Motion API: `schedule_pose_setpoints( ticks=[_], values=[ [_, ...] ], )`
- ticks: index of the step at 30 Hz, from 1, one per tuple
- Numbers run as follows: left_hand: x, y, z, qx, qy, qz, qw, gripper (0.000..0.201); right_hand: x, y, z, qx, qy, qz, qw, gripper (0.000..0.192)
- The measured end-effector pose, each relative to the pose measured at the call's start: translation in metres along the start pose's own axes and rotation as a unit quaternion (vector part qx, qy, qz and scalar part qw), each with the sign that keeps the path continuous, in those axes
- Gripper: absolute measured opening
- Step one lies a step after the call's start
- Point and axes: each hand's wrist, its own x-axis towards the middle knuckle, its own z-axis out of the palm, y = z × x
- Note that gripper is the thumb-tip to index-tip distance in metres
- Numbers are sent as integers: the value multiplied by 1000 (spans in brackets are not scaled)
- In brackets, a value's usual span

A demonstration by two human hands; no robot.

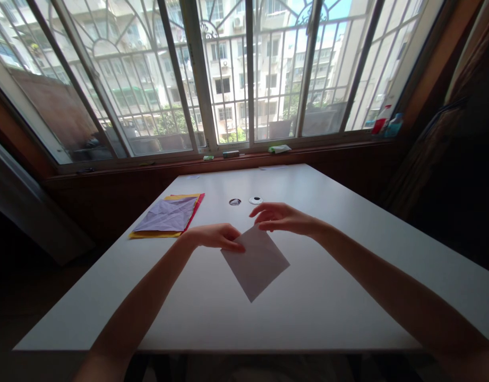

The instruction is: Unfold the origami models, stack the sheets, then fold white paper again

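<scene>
My left hand (216,236) pins one pale paper sheet (255,262) at its left corner. My right hand (278,217) hovers unclenched above its top corner. One coloured paper stack (167,216) lies left of both.

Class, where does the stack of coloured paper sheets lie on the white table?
The stack of coloured paper sheets lies left on the white table, beyond the left hand.

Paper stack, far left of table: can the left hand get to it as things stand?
Probably yes. The left hand rests on the grey sheet; only bare table lies between it and the paper stack.
</scene>
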Motion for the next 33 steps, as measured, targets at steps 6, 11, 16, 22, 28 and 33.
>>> schedule_pose_setpoints(
  ticks=[6, 11, 16, 22, 28, 33],
  values=[
    [2, 2, -5, -93, 153, 48, 983, 40, 4, 2, 3, -5, 62, -40, 997, 24],
    [2, -1, -11, -202, 284, 107, 931, 70, 5, -2, -6, 72, 241, -35, 967, 23],
    [3, -2, -10, -245, 305, 157, 907, 81, 3, -3, -5, 99, 343, -34, 933, 22],
    [3, 0, -9, -201, 335, 155, 907, 40, 2, -2, -5, 70, 243, -29, 967, 26],
    [-1, 5, -9, -220, 298, 147, 917, 55, 1, 1, -11, 85, 187, -37, 978, 40],
    [-1, 5, -8, -268, 286, 180, 902, 69, -2, -1, -15, 134, 166, -44, 976, 48]
  ],
)
